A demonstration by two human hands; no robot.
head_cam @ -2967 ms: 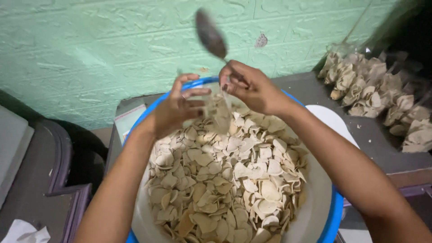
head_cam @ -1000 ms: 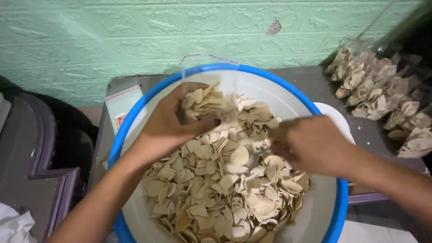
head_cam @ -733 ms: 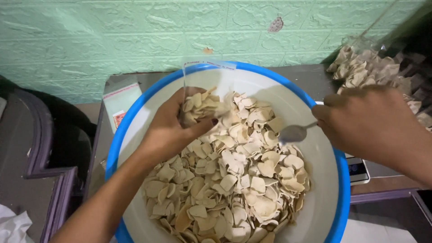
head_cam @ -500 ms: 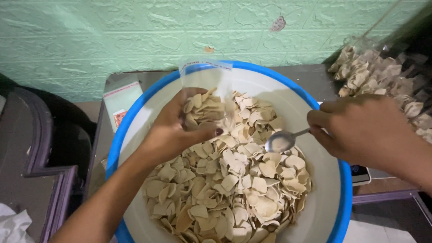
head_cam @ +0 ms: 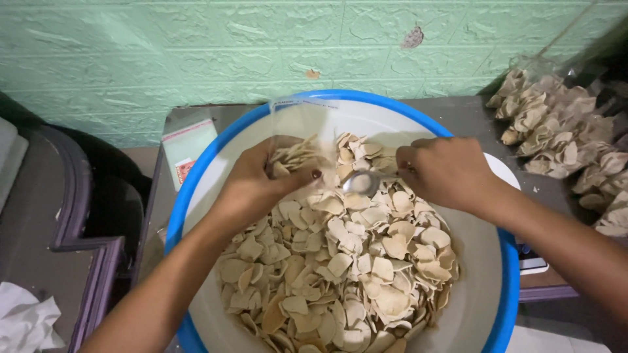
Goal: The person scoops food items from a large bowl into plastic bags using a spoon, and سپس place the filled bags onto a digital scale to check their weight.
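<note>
Holding a clear bag [head_cam: 297, 140] of chips at the basin's [head_cam: 216, 147] far-left rim, left hand [head_cam: 261, 183] clamped on it. Right hand [head_cam: 448, 171] pinches a spoon [head_cam: 362, 183], handle running rightward, bowl just right of the bag.

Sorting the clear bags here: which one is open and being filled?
The clear bag in the left hand, over the basin; the filled bags lie right.

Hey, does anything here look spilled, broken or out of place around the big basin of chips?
Nothing looks spilled: the chips all lie inside the blue-rimmed basin. The left hand holds a clear bag, the right hand a spoon. Only oddity: a chipped patch on the green wall.
</note>
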